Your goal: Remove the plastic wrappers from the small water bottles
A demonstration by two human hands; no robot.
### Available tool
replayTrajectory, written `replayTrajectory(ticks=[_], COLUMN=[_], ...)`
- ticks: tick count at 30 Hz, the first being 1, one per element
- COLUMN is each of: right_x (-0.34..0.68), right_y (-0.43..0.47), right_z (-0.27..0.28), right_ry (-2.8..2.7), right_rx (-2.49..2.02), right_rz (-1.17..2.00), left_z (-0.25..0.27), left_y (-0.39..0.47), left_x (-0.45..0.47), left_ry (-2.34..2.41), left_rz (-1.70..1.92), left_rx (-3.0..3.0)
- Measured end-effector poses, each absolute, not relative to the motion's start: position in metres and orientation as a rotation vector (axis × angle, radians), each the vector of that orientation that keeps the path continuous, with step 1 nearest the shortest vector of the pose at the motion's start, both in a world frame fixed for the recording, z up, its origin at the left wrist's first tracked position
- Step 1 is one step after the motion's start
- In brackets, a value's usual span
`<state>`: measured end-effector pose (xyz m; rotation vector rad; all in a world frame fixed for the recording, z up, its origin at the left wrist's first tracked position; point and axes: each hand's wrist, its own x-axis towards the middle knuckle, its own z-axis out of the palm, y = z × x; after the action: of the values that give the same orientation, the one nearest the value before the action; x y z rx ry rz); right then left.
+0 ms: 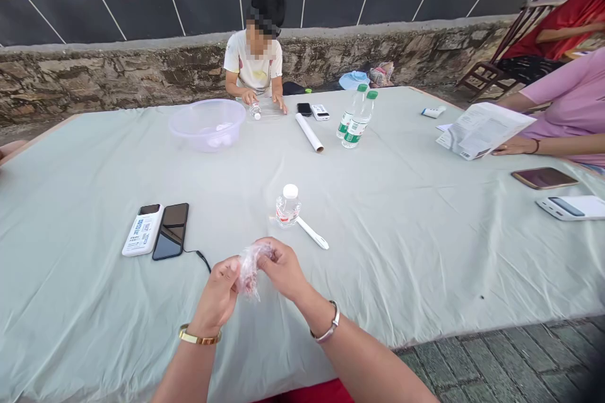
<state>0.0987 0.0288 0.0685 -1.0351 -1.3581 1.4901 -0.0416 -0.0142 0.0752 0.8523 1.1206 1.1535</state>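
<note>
Between my two hands is a crumpled piece of clear plastic film [249, 269] with a pinkish tint. My left hand [218, 293] pinches its left side, thumb uppermost. On the other side, my right hand [282, 267] grips the film's upper right edge with closed fingers. Just beyond my hands a small clear bottle [288, 208] with a white cap and red print stands upright. A white plastic utensil [312, 233] lies beside its base; its exact kind is not clear.
Left of my hands lie a white power bank [143, 231] and a dark phone [171, 232] with a cable. Farther off are a purple basin [208, 129], a white roll [309, 133] and two water bottles [357, 123]. People sit across and right; one holds a printed packet [484, 129].
</note>
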Motion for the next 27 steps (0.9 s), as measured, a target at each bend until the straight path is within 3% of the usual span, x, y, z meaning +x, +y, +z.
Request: replayTrajectory(ticks=[4, 11, 18, 24, 27], right_x=[0.086, 0.084, 0.091, 0.141, 0.150], right_y=[0.013, 0.011, 0.018, 0.048, 0.073], right_z=[0.057, 0.061, 0.056, 0.035, 0.021], right_ry=[-1.465, -1.542, -1.742, -1.281, -1.324], right_rx=[-1.072, -1.148, -1.126, -1.435, -1.560], right_rz=[1.448, 1.156, 0.903, 0.627, 0.661], left_z=[0.069, 0.068, 0.067, 0.066, 0.061], left_y=[-0.004, -0.002, -0.001, 0.046, 0.071], left_x=[-0.034, -0.027, -0.024, -0.071, -0.083], left_ry=[1.236, 1.578, 1.452, 1.479, 1.508], left_rz=[1.321, 1.354, 1.303, 1.359, 1.236], left_rx=[0.673, 0.864, 0.745, 0.569, 0.603])
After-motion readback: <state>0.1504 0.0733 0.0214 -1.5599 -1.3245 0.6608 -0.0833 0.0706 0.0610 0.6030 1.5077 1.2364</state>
